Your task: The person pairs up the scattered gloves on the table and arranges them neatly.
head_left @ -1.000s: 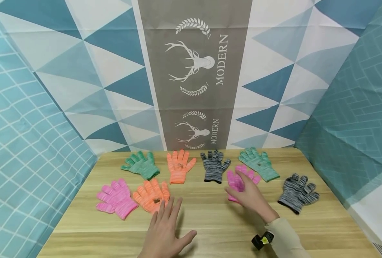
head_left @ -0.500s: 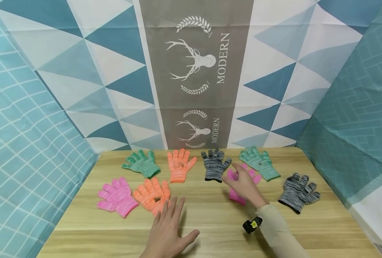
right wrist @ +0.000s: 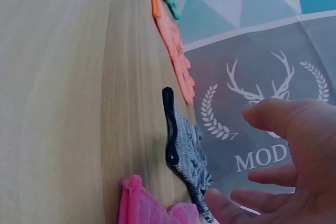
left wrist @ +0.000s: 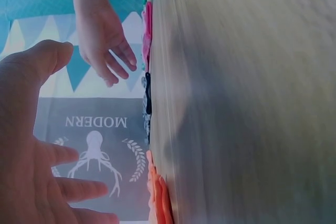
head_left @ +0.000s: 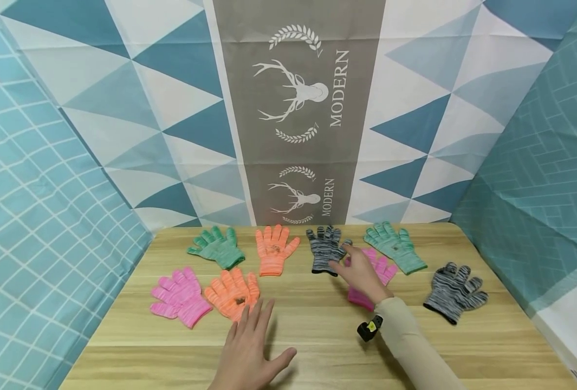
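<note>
My right hand [head_left: 361, 275] is over the table, above the right pink knit glove [head_left: 386, 265], partly hiding it. Its fingertips overlap the edge of a grey-and-black glove [head_left: 323, 252] in the head view. Thumb and fingers are spread with nothing between them in the right wrist view, where that same grey-and-black glove [right wrist: 184, 140] lies just beyond. My left hand [head_left: 249, 346] has its fingers extended at the near side of the front orange glove [head_left: 229, 292], whose cuff it partly covers in the head view. That orange glove has a dark mark on it.
On the wooden table [head_left: 317, 346] also lie a left pink glove [head_left: 180, 297], a back orange glove [head_left: 272, 252], a left green glove [head_left: 216, 249], a right green glove [head_left: 396, 250] and a right grey-and-black glove [head_left: 454, 292]. Patterned cloth walls [head_left: 181, 108] surround the back and sides.
My right hand has moved left from the right pink glove toward the back grey-and-black glove, uncovering more of the pink one. My left hand has stayed nearly still.
</note>
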`<state>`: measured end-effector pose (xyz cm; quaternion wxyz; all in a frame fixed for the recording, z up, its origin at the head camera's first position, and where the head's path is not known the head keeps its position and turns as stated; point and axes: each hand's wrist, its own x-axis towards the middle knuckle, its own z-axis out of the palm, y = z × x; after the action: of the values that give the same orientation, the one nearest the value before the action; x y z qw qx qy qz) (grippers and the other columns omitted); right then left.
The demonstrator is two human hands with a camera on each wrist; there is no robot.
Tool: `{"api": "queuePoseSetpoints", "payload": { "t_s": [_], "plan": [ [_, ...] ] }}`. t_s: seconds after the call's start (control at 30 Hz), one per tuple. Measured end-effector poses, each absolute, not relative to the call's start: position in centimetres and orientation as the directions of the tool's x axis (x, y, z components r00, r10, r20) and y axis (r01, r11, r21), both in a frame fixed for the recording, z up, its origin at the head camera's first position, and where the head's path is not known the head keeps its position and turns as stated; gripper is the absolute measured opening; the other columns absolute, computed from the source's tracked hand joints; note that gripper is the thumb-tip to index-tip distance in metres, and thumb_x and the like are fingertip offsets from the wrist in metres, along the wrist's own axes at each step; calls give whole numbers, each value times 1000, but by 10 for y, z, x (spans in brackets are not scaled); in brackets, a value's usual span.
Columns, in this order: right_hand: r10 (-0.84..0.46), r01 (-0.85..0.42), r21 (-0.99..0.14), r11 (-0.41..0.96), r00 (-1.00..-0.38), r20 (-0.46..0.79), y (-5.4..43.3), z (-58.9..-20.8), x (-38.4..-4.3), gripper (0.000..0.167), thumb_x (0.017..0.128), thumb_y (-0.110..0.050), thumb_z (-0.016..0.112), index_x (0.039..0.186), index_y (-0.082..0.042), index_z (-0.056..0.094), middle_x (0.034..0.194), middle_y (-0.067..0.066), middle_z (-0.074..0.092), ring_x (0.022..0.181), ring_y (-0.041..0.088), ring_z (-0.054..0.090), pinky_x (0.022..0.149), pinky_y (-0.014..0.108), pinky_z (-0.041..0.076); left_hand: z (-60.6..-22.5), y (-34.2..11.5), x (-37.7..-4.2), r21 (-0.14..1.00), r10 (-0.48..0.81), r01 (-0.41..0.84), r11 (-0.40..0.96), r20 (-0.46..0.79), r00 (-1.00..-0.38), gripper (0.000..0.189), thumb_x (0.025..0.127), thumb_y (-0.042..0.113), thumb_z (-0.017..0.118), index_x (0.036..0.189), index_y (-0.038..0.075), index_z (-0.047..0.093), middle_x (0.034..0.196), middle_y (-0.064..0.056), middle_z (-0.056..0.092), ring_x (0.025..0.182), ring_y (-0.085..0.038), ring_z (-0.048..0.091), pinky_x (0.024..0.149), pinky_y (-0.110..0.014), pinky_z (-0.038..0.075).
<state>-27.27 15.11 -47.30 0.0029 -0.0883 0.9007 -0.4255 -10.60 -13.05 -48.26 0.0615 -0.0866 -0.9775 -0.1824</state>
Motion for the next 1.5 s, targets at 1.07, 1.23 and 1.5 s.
{"api": "queuePoseSetpoints", "payload": {
  "t_s": [1.07,1.23,1.5],
  "plan": [
    [-160,-175,-654,736,-984,82,143,-492,-301,37,96,-9,72,128,9,67,123,26,70,79,21,69,70,36,57,-484,-138,-102,351,124,170,921,149,-981,102,83,80,63,163,25,32,162,-11,42,149,-45,37,107,-70,39],
    [-162,-185,-629,755,-982,94,139,-491,-304,22,95,-7,73,113,6,74,105,18,75,86,26,71,76,39,59,-484,-139,-102,349,119,167,922,154,-981,101,83,79,62,163,26,31,162,-11,42,149,-45,36,107,-70,39],
    [-188,-200,-621,758,-978,86,135,-491,-303,8,89,0,76,97,2,77,90,13,74,79,20,68,71,34,59,-483,-139,-102,343,119,163,925,147,-982,102,82,81,62,163,27,31,162,-11,43,148,-44,39,107,-70,40]
  ]
}}
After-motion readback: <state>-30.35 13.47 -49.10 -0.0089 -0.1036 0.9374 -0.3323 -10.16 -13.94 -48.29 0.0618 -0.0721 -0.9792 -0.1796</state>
